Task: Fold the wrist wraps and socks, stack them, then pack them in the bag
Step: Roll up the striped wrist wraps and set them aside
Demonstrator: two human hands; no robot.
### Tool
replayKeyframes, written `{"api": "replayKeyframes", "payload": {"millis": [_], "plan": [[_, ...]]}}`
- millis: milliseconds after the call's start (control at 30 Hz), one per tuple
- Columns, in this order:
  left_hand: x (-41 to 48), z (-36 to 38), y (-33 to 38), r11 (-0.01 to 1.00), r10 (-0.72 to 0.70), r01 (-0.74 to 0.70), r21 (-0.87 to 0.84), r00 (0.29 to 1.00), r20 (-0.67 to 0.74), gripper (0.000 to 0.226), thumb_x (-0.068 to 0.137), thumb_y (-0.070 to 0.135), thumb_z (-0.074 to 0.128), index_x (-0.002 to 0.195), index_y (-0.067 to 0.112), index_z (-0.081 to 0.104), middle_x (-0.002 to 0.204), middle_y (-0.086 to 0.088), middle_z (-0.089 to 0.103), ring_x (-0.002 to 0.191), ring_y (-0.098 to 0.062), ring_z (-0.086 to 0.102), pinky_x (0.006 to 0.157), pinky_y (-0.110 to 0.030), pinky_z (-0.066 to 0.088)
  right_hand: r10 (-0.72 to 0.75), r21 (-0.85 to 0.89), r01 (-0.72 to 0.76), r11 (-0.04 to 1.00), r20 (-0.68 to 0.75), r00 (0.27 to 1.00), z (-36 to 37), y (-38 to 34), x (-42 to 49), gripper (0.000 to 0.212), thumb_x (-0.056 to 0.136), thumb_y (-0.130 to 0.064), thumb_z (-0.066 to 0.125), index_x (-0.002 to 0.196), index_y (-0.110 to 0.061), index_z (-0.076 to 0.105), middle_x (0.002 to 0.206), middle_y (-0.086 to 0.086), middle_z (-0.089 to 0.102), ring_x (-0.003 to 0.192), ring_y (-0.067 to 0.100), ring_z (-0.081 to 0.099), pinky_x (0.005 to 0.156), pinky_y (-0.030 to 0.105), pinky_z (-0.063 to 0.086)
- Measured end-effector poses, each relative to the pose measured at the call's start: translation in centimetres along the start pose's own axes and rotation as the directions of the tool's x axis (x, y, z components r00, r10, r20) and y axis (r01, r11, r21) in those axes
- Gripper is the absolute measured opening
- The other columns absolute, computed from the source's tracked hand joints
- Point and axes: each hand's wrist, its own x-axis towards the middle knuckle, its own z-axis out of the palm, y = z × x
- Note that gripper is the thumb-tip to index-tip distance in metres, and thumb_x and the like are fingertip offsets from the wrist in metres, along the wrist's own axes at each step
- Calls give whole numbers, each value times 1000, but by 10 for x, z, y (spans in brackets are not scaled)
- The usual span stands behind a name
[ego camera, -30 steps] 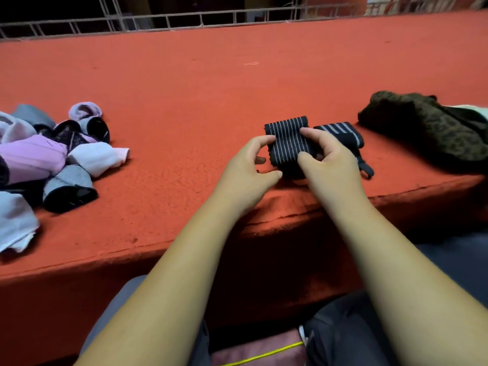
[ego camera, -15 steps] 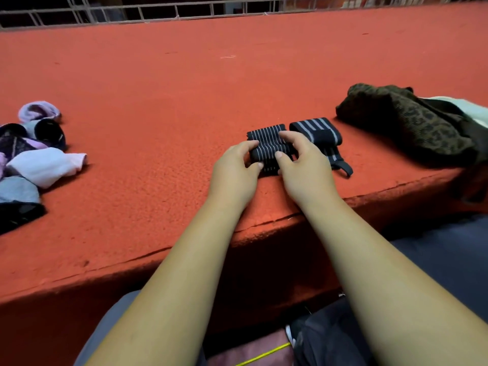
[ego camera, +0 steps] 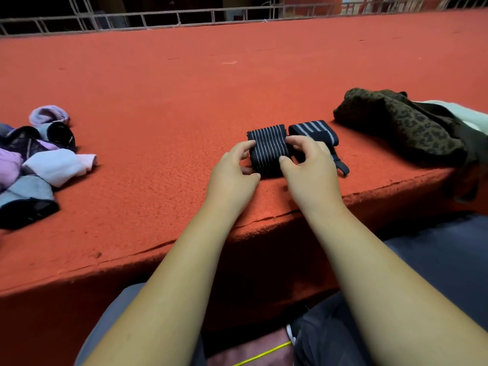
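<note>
A folded black wrist wrap with thin white stripes lies near the front edge of the red carpeted surface. My left hand grips its left side with curled fingers and thumb. My right hand grips its right side the same way. A second folded striped wrist wrap lies just to the right, partly hidden behind my right hand, its strap loop trailing toward the edge. A pile of loose socks in lilac, white, grey and black sits at the far left.
A leopard-print fabric bag lies at the right with pale cloth behind it. A metal railing runs along the far edge. My knees and a dark bag are below the ledge.
My fingers have shifted from on top of the wrap to its two sides, exposing more of its striped face. The view has swung slightly, bringing more of the sock pile into sight.
</note>
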Motion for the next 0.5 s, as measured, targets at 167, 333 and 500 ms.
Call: {"api": "replayKeyframes", "payload": {"millis": [167, 333, 500], "plan": [[-22, -27, 3, 999, 16, -17, 45, 1000, 26, 66, 89, 4, 69, 143, 39, 58, 129, 10, 65, 90, -1, 73, 95, -24, 56, 3, 55, 1, 998, -72, 997, -3, -17, -15, 32, 93, -15, 65, 123, -23, 69, 124, -6, 57, 105, -4, 52, 91, 1, 34], [-45, -76, -13, 981, 43, -45, 187, 999, 14, 39, 95, 12, 70, 130, 30, 68, 119, 16, 73, 94, 2, 68, 94, -18, 52, -62, 134, 62, 989, -9, 998, 20, -45, -31, 19, 93, -13, 63, 102, -28, 72, 108, -11, 66, 94, 3, 61, 91, 21, 47], [-70, -141, -33, 937, 67, -36, 348, 995, -77, 29, 95, 9, 67, 118, 26, 73, 110, 16, 74, 95, 4, 66, 86, -6, 44, -180, 178, 156, 972, 130, 975, 58, -68, -51, 20, 90, -11, 64, 95, -26, 75, 99, -12, 69, 90, 1, 61, 89, 20, 45]]}}
